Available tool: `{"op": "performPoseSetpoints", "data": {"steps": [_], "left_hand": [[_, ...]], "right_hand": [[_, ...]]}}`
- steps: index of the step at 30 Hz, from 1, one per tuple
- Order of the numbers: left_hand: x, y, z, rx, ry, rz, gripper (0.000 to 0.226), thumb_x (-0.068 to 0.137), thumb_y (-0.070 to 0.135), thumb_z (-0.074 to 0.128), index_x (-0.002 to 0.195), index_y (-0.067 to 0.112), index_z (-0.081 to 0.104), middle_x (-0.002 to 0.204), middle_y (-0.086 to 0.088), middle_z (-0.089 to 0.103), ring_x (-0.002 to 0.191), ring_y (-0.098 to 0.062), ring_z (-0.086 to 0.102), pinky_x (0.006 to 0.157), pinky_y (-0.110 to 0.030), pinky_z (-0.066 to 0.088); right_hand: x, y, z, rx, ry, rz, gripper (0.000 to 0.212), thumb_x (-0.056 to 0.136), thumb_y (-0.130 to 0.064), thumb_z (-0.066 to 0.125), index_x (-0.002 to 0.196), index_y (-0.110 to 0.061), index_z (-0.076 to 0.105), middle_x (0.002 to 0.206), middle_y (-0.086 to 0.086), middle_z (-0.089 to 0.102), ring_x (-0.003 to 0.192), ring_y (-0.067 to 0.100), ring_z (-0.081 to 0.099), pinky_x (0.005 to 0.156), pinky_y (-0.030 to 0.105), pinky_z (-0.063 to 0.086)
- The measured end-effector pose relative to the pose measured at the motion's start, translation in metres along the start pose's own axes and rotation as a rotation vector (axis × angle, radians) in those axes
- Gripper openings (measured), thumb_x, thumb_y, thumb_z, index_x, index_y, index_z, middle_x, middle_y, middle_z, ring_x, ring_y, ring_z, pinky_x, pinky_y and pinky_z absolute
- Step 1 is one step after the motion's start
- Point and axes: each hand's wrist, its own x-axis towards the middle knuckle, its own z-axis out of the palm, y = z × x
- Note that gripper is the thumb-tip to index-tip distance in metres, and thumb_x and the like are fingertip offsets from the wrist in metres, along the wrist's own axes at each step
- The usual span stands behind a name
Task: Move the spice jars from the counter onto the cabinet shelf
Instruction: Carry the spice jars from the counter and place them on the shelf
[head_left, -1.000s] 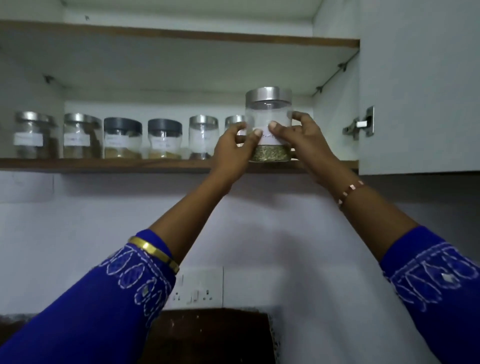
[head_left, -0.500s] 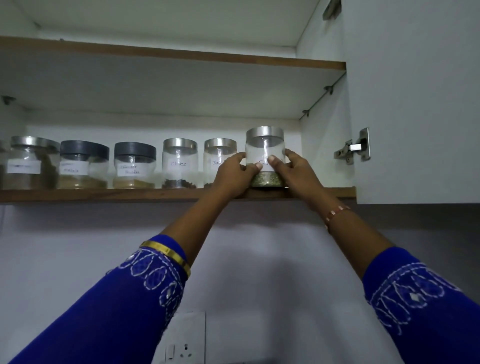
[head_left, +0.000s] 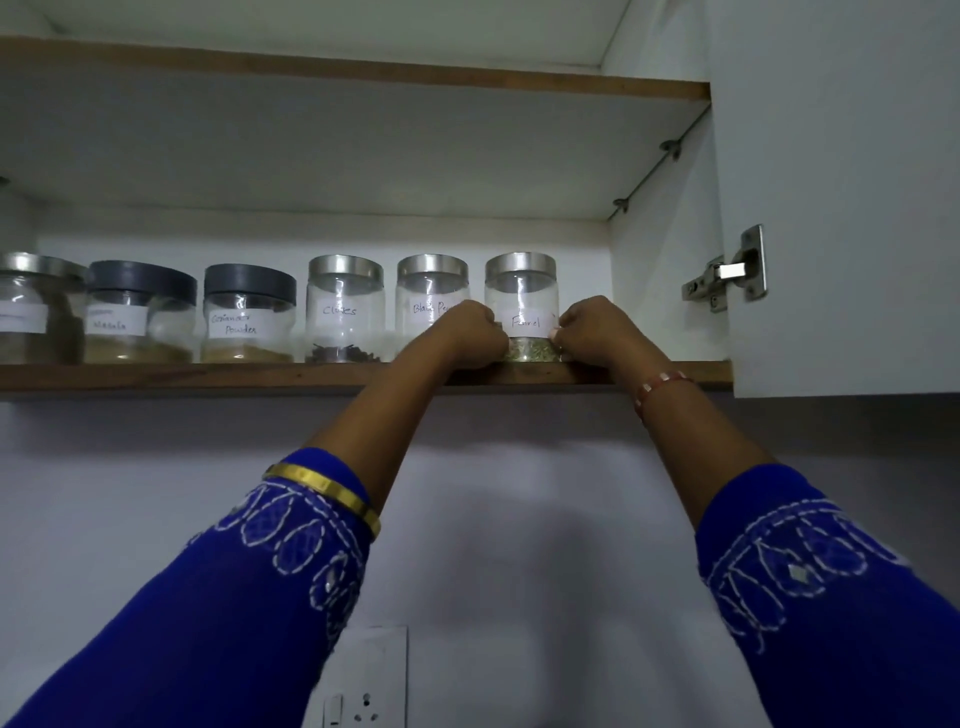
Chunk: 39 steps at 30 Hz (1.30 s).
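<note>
Left hand (head_left: 470, 332) and right hand (head_left: 589, 330) are raised to the shelf (head_left: 208, 375), fingers curled against opposite sides of the fennel jar (head_left: 522, 306) (label faces outward). The jar stands upright at the shelf's front right, just beside the black pepper jar (head_left: 428, 299). The cloves jar (head_left: 345, 309) stands further left.

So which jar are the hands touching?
The clear silver-lidded jar labelled Fennel, last on the right. The left hand and right hand hold its sides; the other clear jars stand untouched.
</note>
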Motion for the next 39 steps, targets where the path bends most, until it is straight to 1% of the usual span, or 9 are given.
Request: {"op": "performPoseSetpoints", "data": {"steps": [6,9,12,15,20,31,33,36,39], "left_hand": [[-0.005,0.005,0.001,0.051,-0.055,0.007,0.019,0.089,0.005,0.045,0.102,-0.001,0.058,0.106,-0.018,0.056,0.098,-0.029,0.053,0.08,-0.031,0.044],[-0.014,0.006,0.008,0.122,0.001,0.043,0.018,0.088,0.007,0.044,0.101,0.002,0.056,0.105,-0.015,0.057,0.098,-0.027,0.053,0.083,-0.032,0.041],[-0.03,0.006,0.015,0.065,0.069,0.098,0.033,0.088,0.005,0.043,0.119,-0.002,0.054,0.12,-0.021,0.059,0.113,-0.035,0.053,0.09,-0.036,0.042],[-0.051,-0.002,0.02,-0.069,0.201,0.198,0.043,0.09,-0.001,0.04,0.133,0.0,0.046,0.135,-0.018,0.052,0.127,-0.031,0.046,0.104,-0.033,0.036],[-0.104,-0.031,0.03,-0.305,0.333,0.284,0.04,0.095,0.001,0.038,0.134,0.003,0.045,0.14,-0.012,0.048,0.132,-0.021,0.042,0.107,-0.02,0.028],[-0.265,-0.169,0.064,-0.376,0.245,-0.057,0.038,0.096,0.002,0.038,0.132,0.006,0.048,0.139,-0.008,0.05,0.123,-0.004,0.039,0.102,-0.009,0.027],[-0.295,-0.198,0.069,-0.387,0.203,-0.133,0.038,0.095,0.001,0.039,0.131,0.004,0.049,0.138,-0.01,0.051,0.127,-0.012,0.043,0.105,-0.016,0.032],[-0.336,-0.24,0.077,-0.385,0.174,-0.21,0.036,0.094,-0.003,0.04,0.129,-0.001,0.05,0.134,-0.016,0.053,0.122,-0.014,0.046,0.097,0.001,0.03],[-0.372,-0.274,0.084,-0.415,0.136,-0.343,0.036,0.093,-0.004,0.041,0.128,-0.002,0.05,0.132,-0.017,0.055,0.119,-0.017,0.05,0.091,-0.002,0.033]], "right_hand": [[-0.018,-0.009,0.002,-0.064,-0.017,0.019,0.018,0.091,-0.009,0.048,0.097,0.004,0.059,0.109,0.025,0.059,0.112,0.035,0.056,0.076,0.027,0.038],[-0.035,-0.016,0.006,-0.116,0.032,-0.019,0.025,0.093,-0.008,0.046,0.11,0.005,0.057,0.119,0.022,0.06,0.112,0.035,0.055,0.085,0.032,0.044],[-0.051,-0.013,0.012,-0.187,0.089,-0.114,0.027,0.092,-0.006,0.045,0.112,0.004,0.058,0.115,0.022,0.062,0.106,0.036,0.057,0.086,0.035,0.044],[-0.078,-0.005,0.023,-0.179,0.197,-0.263,0.029,0.087,0.001,0.047,0.112,0.007,0.06,0.111,0.025,0.062,0.105,0.041,0.056,0.088,0.038,0.044],[-0.147,0.005,0.048,-0.087,0.192,-0.27,0.044,0.096,-0.006,0.043,0.139,-0.002,0.04,0.149,0.016,0.036,0.141,0.028,0.029,0.114,0.028,0.023],[-0.285,0.001,0.159,0.199,-0.048,-0.057,0.043,0.095,-0.013,0.049,0.137,-0.006,0.045,0.144,0.013,0.043,0.136,0.025,0.037,0.112,0.03,0.03],[-0.315,0.003,0.185,0.258,-0.123,0.011,0.042,0.093,-0.012,0.051,0.135,-0.003,0.047,0.141,0.015,0.046,0.133,0.026,0.041,0.112,0.03,0.033],[-0.361,0.008,0.224,0.285,-0.219,0.079,0.041,0.092,-0.009,0.053,0.131,-0.001,0.051,0.136,0.015,0.051,0.129,0.026,0.045,0.107,0.02,0.029],[-0.403,0.014,0.257,0.257,-0.377,0.127,0.043,0.092,-0.013,0.054,0.134,-0.004,0.049,0.138,0.013,0.047,0.13,0.024,0.043,0.106,0.023,0.032]]}}
